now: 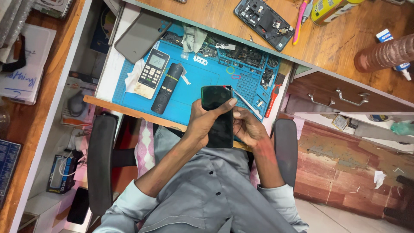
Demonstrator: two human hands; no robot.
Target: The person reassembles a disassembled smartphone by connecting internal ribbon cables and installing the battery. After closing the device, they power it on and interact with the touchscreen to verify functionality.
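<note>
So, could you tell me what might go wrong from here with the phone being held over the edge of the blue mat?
1. The dark phone is held in the air by the left hand, partly beyond the blue mat; a slip could drop it onto the lap.
2. The thin metal tool in the right hand sits at the phone's edge and might scratch or crack the glass.
3. An elbow could knock the black remote off the mat.

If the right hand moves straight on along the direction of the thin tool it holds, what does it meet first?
The right hand holds thin metal tweezers pointing up-left at the top edge of the dark phone held in the left hand. It would probably meet that top corner first, though depth is unclear.
</note>
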